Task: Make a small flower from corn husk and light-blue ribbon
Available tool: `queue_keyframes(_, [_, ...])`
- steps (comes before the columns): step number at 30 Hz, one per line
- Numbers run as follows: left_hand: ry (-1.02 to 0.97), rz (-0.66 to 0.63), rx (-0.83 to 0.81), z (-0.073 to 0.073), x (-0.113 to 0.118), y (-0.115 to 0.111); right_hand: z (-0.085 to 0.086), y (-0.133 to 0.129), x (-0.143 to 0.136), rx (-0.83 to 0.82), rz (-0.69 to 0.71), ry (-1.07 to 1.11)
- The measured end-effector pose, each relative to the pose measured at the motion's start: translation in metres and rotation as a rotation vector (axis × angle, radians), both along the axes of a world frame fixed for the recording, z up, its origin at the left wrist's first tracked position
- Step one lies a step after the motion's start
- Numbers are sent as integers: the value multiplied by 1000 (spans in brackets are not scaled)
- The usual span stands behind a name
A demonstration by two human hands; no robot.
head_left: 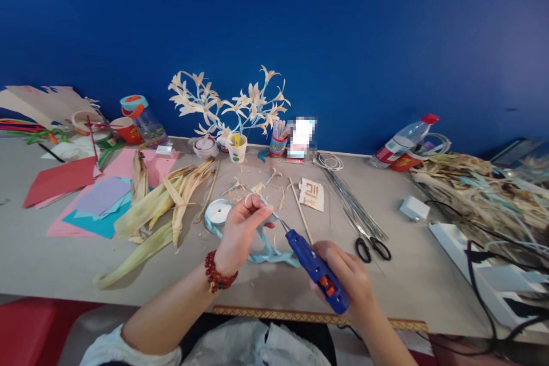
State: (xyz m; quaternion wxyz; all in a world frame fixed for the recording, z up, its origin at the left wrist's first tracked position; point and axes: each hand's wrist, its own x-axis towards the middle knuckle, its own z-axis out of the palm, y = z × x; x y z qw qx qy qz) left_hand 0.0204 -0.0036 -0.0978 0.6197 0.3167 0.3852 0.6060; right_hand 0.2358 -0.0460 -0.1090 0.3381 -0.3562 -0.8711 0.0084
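Note:
My right hand [347,277] is wrapped round a blue glue gun [315,269], its metal nozzle aimed up and left. My left hand [246,223] pinches a thin stem wrapped in light blue ribbon [266,201], close to the nozzle tip. Whether the nozzle touches the stem I cannot tell. Pale petals show above the left fingers, partly hidden. Beside the left hand lies a white ribbon spool [218,212], and light blue ribbon [272,254] trails over the table below it. A red bead bracelet [219,273] circles my left wrist.
Corn husks [171,200] and coloured paper [100,197] lie left. Husk flowers [253,103] stand in small pots at the back. Right of my hands are black-handled scissors [371,246], metal wires [355,206], a bottle [405,140] and a power strip [463,269] with cables.

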Motion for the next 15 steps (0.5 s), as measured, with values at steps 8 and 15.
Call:
queue_keyframes(8, [5,1,17,0,-4,1,-25,13,22,2,-252,-101])
queue_keyframes(15, [2,-12,5,-5,-1,1,-44,45,37,-205,-611,-458])
